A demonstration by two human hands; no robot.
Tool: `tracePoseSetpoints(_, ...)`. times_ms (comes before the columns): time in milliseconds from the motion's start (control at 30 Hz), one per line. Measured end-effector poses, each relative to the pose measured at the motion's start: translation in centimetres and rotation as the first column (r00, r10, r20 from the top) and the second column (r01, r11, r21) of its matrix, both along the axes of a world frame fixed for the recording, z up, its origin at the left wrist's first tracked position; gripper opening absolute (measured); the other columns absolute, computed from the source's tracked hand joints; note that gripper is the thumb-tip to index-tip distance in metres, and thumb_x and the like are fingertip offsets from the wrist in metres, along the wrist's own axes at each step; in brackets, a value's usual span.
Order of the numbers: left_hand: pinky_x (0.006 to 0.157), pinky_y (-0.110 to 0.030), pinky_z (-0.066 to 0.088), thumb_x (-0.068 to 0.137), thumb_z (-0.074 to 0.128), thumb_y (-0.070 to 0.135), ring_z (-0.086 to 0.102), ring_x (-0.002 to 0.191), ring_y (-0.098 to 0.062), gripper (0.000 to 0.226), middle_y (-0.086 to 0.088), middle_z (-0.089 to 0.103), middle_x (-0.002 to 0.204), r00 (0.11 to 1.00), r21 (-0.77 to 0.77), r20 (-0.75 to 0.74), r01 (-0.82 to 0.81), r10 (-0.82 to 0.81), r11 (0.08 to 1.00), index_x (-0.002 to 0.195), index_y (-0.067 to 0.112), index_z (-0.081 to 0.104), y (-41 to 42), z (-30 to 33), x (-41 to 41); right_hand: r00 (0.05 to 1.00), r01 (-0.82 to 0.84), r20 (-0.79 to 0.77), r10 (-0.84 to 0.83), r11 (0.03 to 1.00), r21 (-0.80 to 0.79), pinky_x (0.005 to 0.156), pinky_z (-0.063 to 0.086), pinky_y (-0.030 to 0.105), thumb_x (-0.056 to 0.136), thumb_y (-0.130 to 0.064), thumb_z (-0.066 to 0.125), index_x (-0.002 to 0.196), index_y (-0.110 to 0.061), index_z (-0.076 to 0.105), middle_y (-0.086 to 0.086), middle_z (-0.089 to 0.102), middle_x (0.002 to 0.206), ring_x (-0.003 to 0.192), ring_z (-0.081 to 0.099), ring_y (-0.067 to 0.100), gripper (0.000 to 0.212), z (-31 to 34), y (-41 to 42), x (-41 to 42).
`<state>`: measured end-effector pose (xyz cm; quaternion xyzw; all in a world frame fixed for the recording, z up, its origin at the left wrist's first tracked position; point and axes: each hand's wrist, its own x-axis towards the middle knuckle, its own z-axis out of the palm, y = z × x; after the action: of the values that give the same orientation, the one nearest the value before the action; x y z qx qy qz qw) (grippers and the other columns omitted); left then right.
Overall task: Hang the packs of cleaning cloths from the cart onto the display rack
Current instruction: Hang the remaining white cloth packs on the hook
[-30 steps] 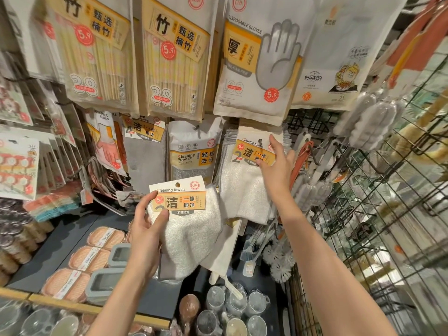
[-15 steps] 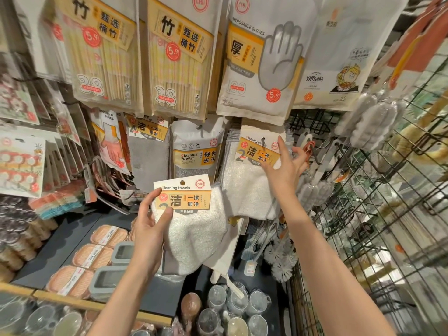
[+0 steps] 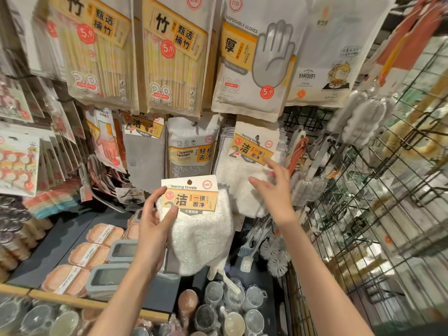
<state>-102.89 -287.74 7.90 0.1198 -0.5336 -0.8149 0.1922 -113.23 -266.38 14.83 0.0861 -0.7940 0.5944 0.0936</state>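
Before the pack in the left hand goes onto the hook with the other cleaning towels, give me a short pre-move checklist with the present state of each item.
1. Pack held firmly: ok. The left hand grips the cleaning towels pack by its card header.
2. Hang hole free: ok. The hole at the top of the header is uncovered by the fingers.
3. Right hand available: ok. The right hand is open and holds nothing.
4. Target row found: ok. The hanging cleaning towels packs carry the same label.
5. Hook tip reachable: cannot tell. Only a small bit of hook shows at the front header.
6. Room left on the hook: cannot tell.
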Motion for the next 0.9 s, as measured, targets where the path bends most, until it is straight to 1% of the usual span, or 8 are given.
tracePoseSetpoints(133,0.100,-0.063,0.040,0.087,0.062,0.006,0.058,0.117,-0.037,0.043,-0.010,0.065,0.123,0.999,0.003,-0.008,0.050,-0.050,0.999,0.115,0.038,0.060,0.4,-0.1,0.1,0.956,-0.258,0.161,0.244,0.964,0.070,0.089,0.037,0.013,0.077,-0.022,0.075,0.136,-0.035,0.035,-0.007,0.042,0.131,0.121,0.042,0.009,0.073,-1.2,-1.9,2.1)
tracePoseSetpoints(200,0.103,-0.062,0.039,0.083,0.071,0.010,0.057,0.120,-0.035,0.046,-0.011,0.062,0.127,0.995,-0.024,-0.021,0.094,-0.095,0.995,0.116,0.040,0.060,0.6,-0.2,0.2,0.923,-0.342,0.199,0.330,0.939,0.031,0.094,0.037,0.018,0.076,-0.018,0.076,0.139,-0.034,0.030,-0.004,0.046,0.130,0.120,0.046,0.010,0.080,-2.1,-2.6,2.7)
tracePoseSetpoints(400,0.102,-0.058,0.043,0.088,0.063,0.004,0.059,0.119,-0.027,0.046,-0.007,0.059,0.131,0.993,-0.065,-0.033,0.108,-0.110,0.992,0.115,0.042,0.063,1.2,0.2,-0.1,0.946,-0.308,0.117,0.303,0.951,0.026,0.091,0.050,0.033,0.079,-0.003,0.071,0.130,-0.044,0.038,0.007,0.062,0.103,0.103,0.059,0.011,0.073,-2.2,-2.4,2.9)
tracePoseSetpoints(567,0.087,-0.038,0.057,0.086,0.062,-0.001,0.064,0.110,-0.018,0.043,0.009,0.069,0.115,0.986,-0.137,-0.052,0.152,-0.161,0.979,0.116,0.031,0.062,2.3,1.8,-1.1,0.960,-0.279,-0.006,0.279,0.959,0.043,0.087,0.043,0.012,0.080,0.009,0.063,0.110,-0.030,0.056,-0.009,0.060,0.111,0.102,0.054,-0.003,0.050,-1.1,-1.0,2.8)
tracePoseSetpoints(700,0.095,-0.041,0.051,0.086,0.064,-0.001,0.060,0.117,-0.018,0.049,0.009,0.062,0.127,0.975,-0.300,-0.062,0.185,-0.212,0.936,0.119,0.036,0.061,3.0,3.2,-3.1,0.974,-0.225,-0.028,0.226,0.973,0.053,0.088,0.037,0.002,0.083,0.007,0.061,0.105,-0.025,0.062,-0.012,0.060,0.114,0.109,0.051,-0.006,0.039,0.5,0.9,1.9)
tracePoseSetpoints(767,0.095,-0.029,0.050,0.086,0.063,-0.002,0.058,0.118,-0.009,0.052,0.016,0.060,0.127,0.970,-0.360,-0.065,0.197,-0.236,0.912,0.121,0.036,0.060,3.6,3.7,-4.0,0.977,-0.209,-0.034,0.211,0.976,0.066,0.092,0.039,0.006,0.084,0.006,0.060,0.106,-0.027,0.062,-0.015,0.060,0.116,0.113,0.051,-0.002,0.039,0.9,1.7,1.3)
tracePoseSetpoints(833,0.093,-0.008,0.043,0.086,0.061,-0.005,0.051,0.115,0.013,0.053,0.024,0.056,0.126,0.964,-0.442,-0.078,0.194,-0.253,0.876,0.126,0.030,0.056,4.3,4.5,-4.6,0.982,-0.181,-0.037,0.183,0.982,0.062,0.097,0.042,0.015,0.085,0.005,0.059,0.105,-0.030,0.062,-0.015,0.059,0.118,0.116,0.050,-0.001,0.041,1.1,2.2,0.7)
tracePoseSetpoints(900,0.095,-0.002,0.036,0.086,0.060,-0.008,0.045,0.115,0.022,0.055,0.023,0.053,0.127,0.962,-0.525,-0.090,0.176,-0.259,0.833,0.129,0.025,0.054,4.8,5.1,-5.6,0.987,-0.139,-0.068,0.144,0.988,0.073,0.099,0.042,0.020,0.086,0.005,0.058,0.106,-0.030,0.062,-0.014,0.059,0.120,0.116,0.050,0.000,0.040,1.5,2.6,0.0)
